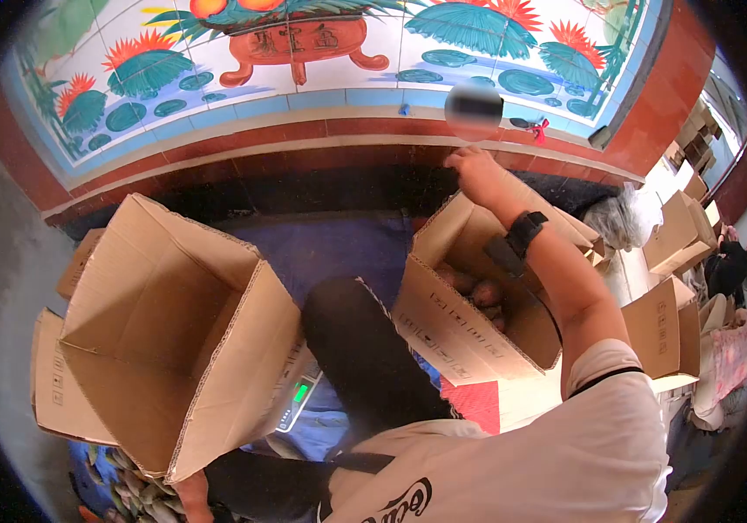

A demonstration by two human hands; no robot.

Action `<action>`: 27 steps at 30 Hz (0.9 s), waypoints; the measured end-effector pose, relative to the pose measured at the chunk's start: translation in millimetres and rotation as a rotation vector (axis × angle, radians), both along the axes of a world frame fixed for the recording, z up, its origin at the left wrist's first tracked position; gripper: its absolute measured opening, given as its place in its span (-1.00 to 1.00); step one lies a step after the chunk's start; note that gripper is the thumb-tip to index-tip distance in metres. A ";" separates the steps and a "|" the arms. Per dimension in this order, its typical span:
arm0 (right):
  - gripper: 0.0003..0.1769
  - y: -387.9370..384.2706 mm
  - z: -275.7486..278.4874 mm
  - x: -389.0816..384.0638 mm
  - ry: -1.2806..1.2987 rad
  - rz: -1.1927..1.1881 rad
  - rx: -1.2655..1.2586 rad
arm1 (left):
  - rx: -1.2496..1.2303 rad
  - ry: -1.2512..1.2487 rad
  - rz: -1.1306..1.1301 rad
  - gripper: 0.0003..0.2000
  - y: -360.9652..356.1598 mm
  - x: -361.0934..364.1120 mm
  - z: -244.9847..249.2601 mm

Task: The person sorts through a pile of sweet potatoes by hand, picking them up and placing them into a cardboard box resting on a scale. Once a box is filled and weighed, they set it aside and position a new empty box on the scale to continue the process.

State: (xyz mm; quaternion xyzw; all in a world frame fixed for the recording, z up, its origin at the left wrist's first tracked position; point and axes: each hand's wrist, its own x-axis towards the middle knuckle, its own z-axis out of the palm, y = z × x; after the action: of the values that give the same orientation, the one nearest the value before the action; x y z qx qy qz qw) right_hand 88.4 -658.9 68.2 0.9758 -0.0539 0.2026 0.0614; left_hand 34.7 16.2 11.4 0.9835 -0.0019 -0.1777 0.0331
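My right hand is stretched forward at the dark ledge below the tiled wall, past the far corner of a carton. Its fingers are partly bent, apart from each other, with nothing visible in them. Below that arm the cardboard carton holds several reddish-brown tubers. My left hand is low at the left, beside the bottom corner of a large open carton; its fingers are hidden. A scale with a green lit display shows at the large carton's right side. No contents show inside that carton.
A pile of elongated tubers lies at the lower left. A blurred round patch and a red ribbon are near the ledge. More cartons and clear plastic stand at the right. My bent knee is between the cartons.
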 end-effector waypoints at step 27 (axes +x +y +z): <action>-0.59 -46.3 -34.2 3.2 0.534 -0.019 -0.036 | 0.057 -0.135 -0.049 -0.59 4.8 0.7 -16.2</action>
State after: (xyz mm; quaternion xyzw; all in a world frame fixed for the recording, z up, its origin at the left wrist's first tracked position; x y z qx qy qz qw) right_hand 91.6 -705.2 33.9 0.9929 -0.0416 -0.0616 0.0928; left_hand 35.5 21.0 -4.8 0.9935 -0.0233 -0.1117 0.0007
